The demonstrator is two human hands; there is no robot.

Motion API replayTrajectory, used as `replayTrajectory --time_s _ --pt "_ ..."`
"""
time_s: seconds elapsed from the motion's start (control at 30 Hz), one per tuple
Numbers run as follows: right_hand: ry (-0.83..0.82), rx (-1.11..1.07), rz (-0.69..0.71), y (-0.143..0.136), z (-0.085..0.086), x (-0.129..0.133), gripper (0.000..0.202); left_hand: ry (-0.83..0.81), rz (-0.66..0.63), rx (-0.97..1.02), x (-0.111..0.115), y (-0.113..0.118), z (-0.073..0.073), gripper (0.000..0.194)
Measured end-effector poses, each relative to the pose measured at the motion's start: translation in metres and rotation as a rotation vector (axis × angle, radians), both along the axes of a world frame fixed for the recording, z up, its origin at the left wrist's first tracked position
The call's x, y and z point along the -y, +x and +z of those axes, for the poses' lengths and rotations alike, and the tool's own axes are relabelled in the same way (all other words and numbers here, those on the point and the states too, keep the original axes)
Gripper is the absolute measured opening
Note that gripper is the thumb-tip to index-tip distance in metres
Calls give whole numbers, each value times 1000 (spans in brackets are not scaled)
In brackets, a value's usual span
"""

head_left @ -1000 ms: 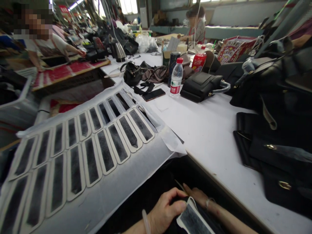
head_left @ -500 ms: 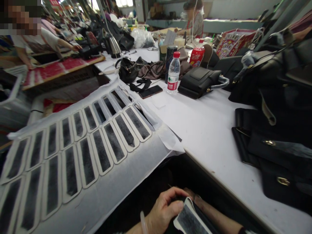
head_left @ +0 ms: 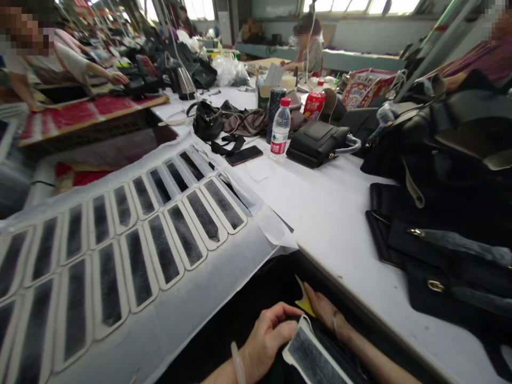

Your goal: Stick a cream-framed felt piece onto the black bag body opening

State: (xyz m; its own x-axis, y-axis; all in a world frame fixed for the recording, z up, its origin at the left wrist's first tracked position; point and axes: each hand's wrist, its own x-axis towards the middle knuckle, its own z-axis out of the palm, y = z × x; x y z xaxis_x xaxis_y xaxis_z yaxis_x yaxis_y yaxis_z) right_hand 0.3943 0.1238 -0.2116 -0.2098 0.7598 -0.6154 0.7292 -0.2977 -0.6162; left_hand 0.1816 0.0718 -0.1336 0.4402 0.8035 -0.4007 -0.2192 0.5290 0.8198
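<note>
My left hand (head_left: 270, 338), with a pale bangle at its wrist, pinches the upper corner of a dark, pale-edged strip piece (head_left: 314, 354) at the bottom of the view. Just beyond it, my right hand (head_left: 322, 308) is closed on a yellow piece (head_left: 305, 300) that is partly hidden; what kind of thing it is I cannot tell. Black material lies beneath both hands. On the left, rows of similar pale-edged strips (head_left: 166, 249) rest on a white sheet (head_left: 200, 298).
Black bags (head_left: 448, 213) are piled along the right side of the white table (head_left: 320, 213). Farther back are a water bottle (head_left: 281, 128), a phone (head_left: 244, 155) and a black bag (head_left: 318, 141). A person (head_left: 60, 64) works at the far left.
My right hand has moved up and away from behind the strip, and the yellow piece in it now shows. My left hand keeps its pinch. The view has shifted slightly.
</note>
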Motion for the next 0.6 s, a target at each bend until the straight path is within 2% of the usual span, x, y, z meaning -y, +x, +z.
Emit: replayTrajectory --time_s 0.13,0.23,0.37,0.43,0.6 --pt "102 -70 -117 16 37 8 77 -1 -2 17 2 0 -4 38" --pt "162 -88 -101 12 66 19 72 -1 5 30 2 0 -6 36" --pt "248 -60 138 7 94 23 65 3 9 24 0 0 -3 37" --pt "351 1 267 6 103 18 61 25 4 28 -1 0 1 39" --pt "638 196 477 -5 122 -4 54 49 0 47 -3 0 6 39"
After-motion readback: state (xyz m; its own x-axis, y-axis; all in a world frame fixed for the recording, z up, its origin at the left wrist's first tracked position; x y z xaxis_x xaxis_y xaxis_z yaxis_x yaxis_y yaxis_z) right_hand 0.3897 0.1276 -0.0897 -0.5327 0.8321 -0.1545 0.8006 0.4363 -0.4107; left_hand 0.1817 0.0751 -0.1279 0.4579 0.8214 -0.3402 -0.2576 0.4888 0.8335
